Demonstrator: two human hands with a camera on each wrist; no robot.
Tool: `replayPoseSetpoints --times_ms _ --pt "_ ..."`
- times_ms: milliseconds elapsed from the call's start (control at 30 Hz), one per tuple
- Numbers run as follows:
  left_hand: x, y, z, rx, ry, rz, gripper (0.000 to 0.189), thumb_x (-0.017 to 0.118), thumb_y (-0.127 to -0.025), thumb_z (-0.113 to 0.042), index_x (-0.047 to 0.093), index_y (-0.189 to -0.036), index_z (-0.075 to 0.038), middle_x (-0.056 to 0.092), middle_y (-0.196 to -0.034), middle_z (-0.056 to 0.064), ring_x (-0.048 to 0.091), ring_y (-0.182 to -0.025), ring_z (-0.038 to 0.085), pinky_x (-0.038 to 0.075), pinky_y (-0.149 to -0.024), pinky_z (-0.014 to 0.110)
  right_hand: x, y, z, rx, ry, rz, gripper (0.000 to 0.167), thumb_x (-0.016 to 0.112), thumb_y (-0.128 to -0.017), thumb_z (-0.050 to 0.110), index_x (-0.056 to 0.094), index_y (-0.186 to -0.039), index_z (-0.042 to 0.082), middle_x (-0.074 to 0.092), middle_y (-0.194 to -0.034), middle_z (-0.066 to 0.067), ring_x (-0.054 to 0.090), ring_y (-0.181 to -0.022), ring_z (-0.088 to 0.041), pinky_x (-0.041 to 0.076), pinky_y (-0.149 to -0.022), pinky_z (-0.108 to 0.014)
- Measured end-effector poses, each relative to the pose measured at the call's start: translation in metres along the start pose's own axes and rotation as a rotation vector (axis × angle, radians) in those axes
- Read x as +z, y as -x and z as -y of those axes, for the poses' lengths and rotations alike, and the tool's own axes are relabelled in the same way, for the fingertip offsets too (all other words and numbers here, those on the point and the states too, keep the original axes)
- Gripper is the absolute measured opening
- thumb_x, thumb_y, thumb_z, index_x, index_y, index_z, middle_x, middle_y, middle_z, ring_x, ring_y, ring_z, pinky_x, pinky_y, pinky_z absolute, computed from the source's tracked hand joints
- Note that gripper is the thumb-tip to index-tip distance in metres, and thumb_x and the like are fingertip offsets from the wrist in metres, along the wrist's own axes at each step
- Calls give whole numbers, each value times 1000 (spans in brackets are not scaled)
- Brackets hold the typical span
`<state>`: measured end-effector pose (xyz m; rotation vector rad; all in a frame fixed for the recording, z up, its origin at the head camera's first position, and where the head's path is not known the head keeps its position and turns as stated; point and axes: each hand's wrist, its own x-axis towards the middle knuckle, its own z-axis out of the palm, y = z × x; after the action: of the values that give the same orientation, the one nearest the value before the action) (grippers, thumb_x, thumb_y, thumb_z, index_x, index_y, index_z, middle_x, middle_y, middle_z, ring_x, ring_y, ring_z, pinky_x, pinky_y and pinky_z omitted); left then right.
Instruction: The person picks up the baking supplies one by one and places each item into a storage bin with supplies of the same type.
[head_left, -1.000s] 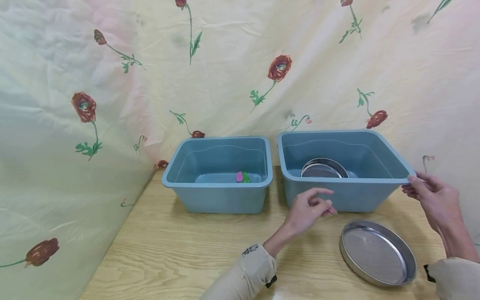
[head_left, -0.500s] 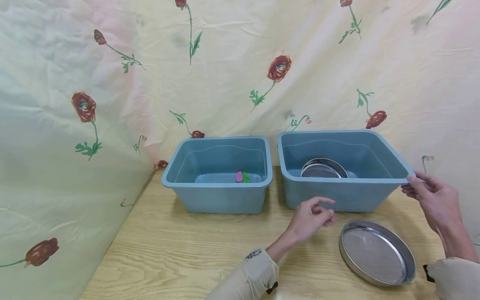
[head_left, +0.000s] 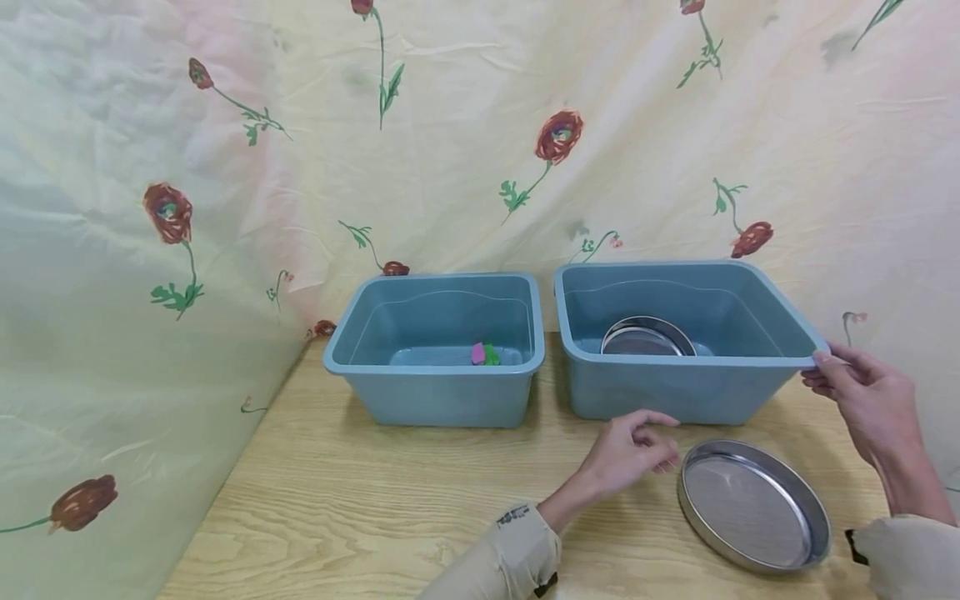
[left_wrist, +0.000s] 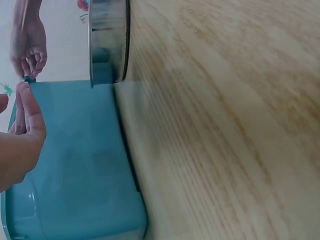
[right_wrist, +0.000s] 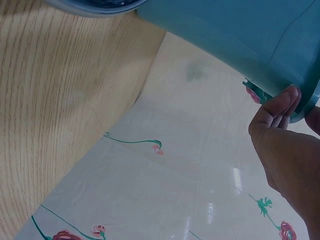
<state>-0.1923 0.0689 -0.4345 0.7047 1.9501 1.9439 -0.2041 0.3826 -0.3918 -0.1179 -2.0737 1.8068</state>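
Note:
My right hand (head_left: 870, 400) pinches the front right rim corner of the right-hand blue plastic bin (head_left: 675, 390); the right wrist view shows thumb and fingers on either side of the rim (right_wrist: 314, 97). In front of this bin hovers my left hand (head_left: 626, 454), its fingers loosely bent around nothing. Just right of those fingertips, a round metal sieve (head_left: 750, 508) with a fine mesh lies on the table. Another round metal sieve (head_left: 645, 337) rests inside the right-hand bin, its lower part hidden by the front wall. The left wrist view shows the bin's side (left_wrist: 80, 145) beyond my left hand (left_wrist: 25, 140).
A second blue bin (head_left: 442, 398) stands to the left, with a small pink piece (head_left: 478, 354) and a green piece (head_left: 491, 356) inside. Both bins stand on a wood-grain table (head_left: 360, 508), in front of a flower-patterned cloth (head_left: 450, 167).
My left hand has moved slightly right and towards me, down from the bin's front wall to beside the sieve on the table. My right hand keeps its pinch on the rim.

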Motion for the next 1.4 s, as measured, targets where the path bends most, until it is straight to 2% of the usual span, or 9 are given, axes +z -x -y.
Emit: replayPoseSetpoints --times_ms 167,333,500,767,1100,1400 --pt "3 1 5 -13 -29 3 29 66 -99 -3 67 -128 -6 75 -84 -2 67 -70 1 58 -71 24 0 -1 -1 -11 -33 1 23 59 -105 8 66 -105 30 72 -80 12 68 -67 -1 52 -64 -11" --pt "7 1 10 -20 -65 14 29 69 -97 -4 69 -126 -8 73 -81 -5 67 -70 3 56 -69 22 0 -1 -1 -12 33 -11 23 58 -106 9 63 -105 32 71 -80 15 67 -67 1 52 -63 -11" --pt "11 1 14 -43 -47 17 29 71 -96 -3 69 -125 -6 74 -80 -4 66 -68 -1 57 -67 22 0 -1 -1 -16 46 -10 23 58 -106 9 63 -105 32 71 -80 15 67 -67 1 52 -63 -11" --pt "16 1 18 -75 -44 0 33 71 -94 0 68 -126 -5 75 -82 -4 68 -70 2 57 -68 23 0 0 -2 -24 -49 -1 24 59 -105 7 66 -104 30 72 -80 11 68 -66 -1 52 -63 -12" --pt "18 1 24 -84 -52 -6 32 72 -94 -1 68 -125 -6 75 -83 -5 68 -68 1 57 -66 21 0 0 -1 -16 -25 -2 22 59 -105 8 66 -105 29 72 -80 12 68 -67 -1 52 -63 -12" --pt "20 1 30 -137 -39 -21 35 75 -91 -1 69 -126 -5 73 -77 -6 69 -68 5 54 -67 19 1 0 0 -2 -14 -3 20 58 -106 9 63 -106 28 72 -80 12 68 -68 0 52 -64 -11"
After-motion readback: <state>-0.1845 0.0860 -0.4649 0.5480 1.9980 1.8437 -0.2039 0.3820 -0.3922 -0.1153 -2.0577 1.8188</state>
